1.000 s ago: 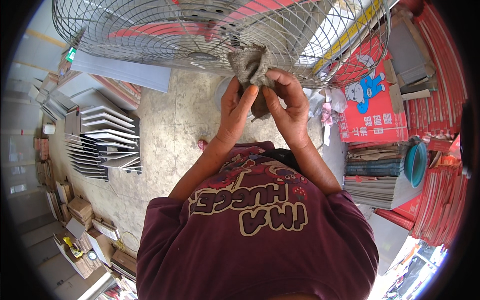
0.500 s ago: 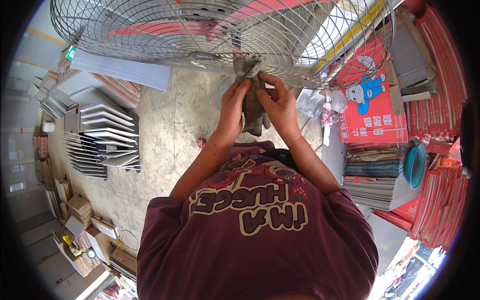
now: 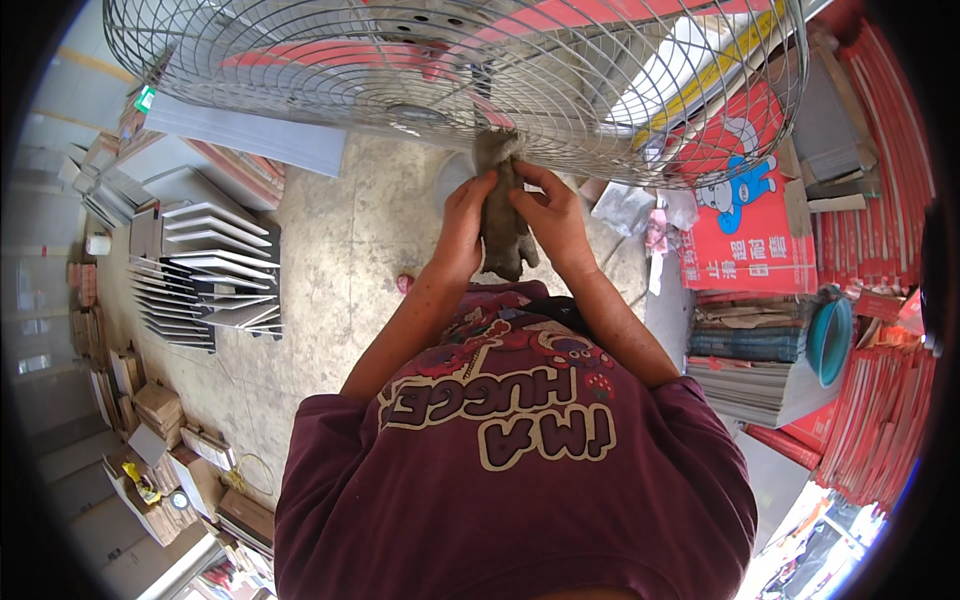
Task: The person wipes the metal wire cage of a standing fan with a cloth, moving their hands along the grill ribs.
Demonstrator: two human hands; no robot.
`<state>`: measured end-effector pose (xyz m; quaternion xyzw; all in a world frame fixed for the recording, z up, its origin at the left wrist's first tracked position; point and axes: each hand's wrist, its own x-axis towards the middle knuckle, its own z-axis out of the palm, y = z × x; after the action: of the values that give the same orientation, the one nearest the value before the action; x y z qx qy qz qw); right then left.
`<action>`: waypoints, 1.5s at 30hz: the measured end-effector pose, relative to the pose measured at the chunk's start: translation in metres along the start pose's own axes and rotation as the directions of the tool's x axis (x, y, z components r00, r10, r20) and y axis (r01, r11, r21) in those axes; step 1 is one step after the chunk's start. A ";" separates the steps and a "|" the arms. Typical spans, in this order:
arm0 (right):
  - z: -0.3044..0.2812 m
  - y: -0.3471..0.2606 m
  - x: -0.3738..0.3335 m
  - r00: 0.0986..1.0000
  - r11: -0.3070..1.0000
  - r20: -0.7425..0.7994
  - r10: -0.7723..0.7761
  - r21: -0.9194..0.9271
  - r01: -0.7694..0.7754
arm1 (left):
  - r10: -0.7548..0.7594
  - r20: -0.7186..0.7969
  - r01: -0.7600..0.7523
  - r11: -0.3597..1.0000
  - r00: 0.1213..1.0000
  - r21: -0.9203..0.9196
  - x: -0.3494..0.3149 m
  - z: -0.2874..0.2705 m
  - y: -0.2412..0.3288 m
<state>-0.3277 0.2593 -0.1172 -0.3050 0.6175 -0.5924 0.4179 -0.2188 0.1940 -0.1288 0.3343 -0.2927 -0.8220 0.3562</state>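
Observation:
A soiled grey-brown work glove [image 3: 503, 232] hangs in front of my chest, its cuff end up and its finger ends down. My left hand [image 3: 461, 226] pinches its left side near the top. From the right, the thumb and forefinger of my right hand [image 3: 556, 220] grip the same glove near the cuff. Just beyond both hands is the wire guard of a large fan [image 3: 330, 110] with red blades [image 3: 320, 57]. The glove's top end lies against or just in front of the lower edge of that guard; I cannot tell whether they touch.
At left, a rack [image 3: 215, 270] holds several tilted sample panels. Cardboard boxes [image 3: 158, 408] stand farther down that side. On the right are a red printed carton [image 3: 748, 240], stacked red packs [image 3: 868, 410] and a teal basin [image 3: 829, 338]. Concrete floor [image 3: 340, 260] lies below me.
The glove and both hands have dropped slightly away from the fan guard, and the glove hangs straighter. Both hands still hold it.

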 end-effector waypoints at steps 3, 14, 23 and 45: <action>0.006 -0.007 0.002 0.998 0.999 0.032 -0.045 0.012 0.045 | 0.064 -0.008 -0.064 0.997 0.998 0.048 -0.001 0.000 0.009; 0.030 -0.065 0.001 0.734 0.702 0.238 -0.636 -0.218 0.678 | 0.496 0.089 -0.499 0.866 0.864 0.020 -0.017 0.007 0.046; 0.040 -0.028 0.018 0.910 0.905 0.117 -0.398 -0.112 0.410 | 0.260 0.012 -0.259 0.964 0.965 -0.051 0.008 -0.014 0.033; 0.032 0.009 0.031 0.987 0.995 0.138 -0.085 -0.032 0.090 | 0.075 -0.078 -0.071 0.996 0.994 0.058 0.014 -0.030 0.023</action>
<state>-0.3133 0.2180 -0.1296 -0.3798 0.5847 -0.5759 0.4268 -0.1946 0.1622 -0.1349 0.3657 -0.3129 -0.7860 0.3881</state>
